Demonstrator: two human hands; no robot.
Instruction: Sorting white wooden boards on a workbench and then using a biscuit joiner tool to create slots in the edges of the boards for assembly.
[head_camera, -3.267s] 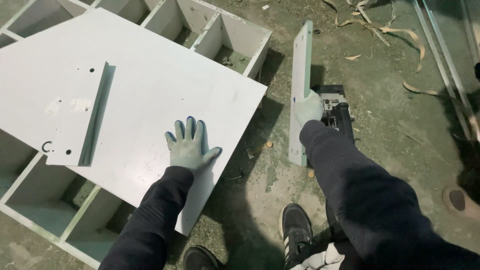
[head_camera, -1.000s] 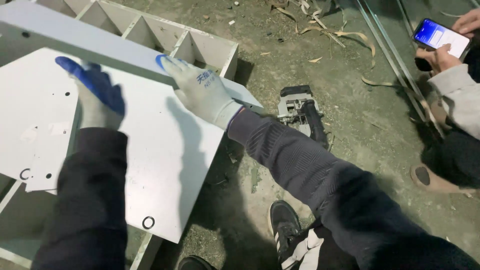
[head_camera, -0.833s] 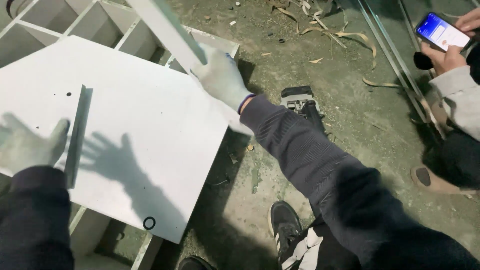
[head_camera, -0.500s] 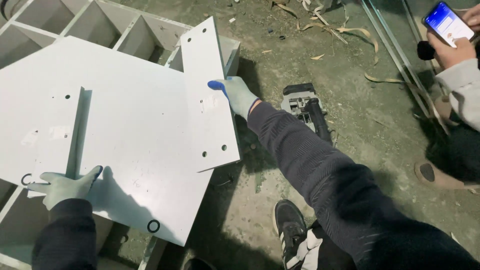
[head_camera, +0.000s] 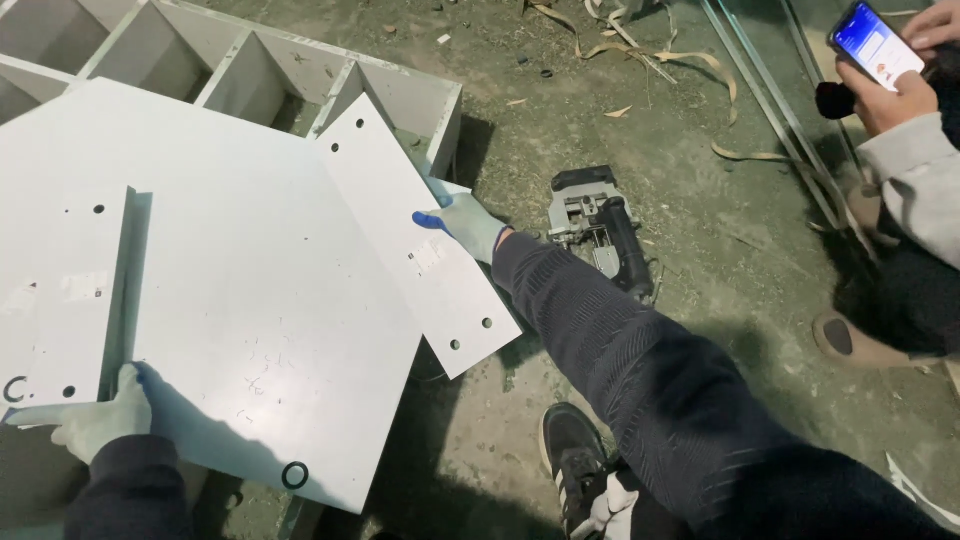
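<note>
My right hand (head_camera: 462, 224), in a white glove with blue fingertips, grips the right edge of a narrow white board (head_camera: 410, 230) with drilled holes. That board lies slanted on the right part of a large white panel (head_camera: 250, 300). My left hand (head_camera: 95, 422), gloved too, holds the near end of a second narrow white board (head_camera: 62, 295) that lies flat at the panel's left side. The large panel rests on a white shelf frame with open compartments (head_camera: 395, 95).
A black and grey power tool (head_camera: 598, 230) lies on the dirty concrete floor just right of my right arm. Another person crouches at the right, a hand (head_camera: 905, 85) holding a lit phone. Wood shavings and metal rails lie at the back.
My right hand has laid the narrow board down flat onto the panel's right side. My left hand has taken hold of the near end of the left board.
</note>
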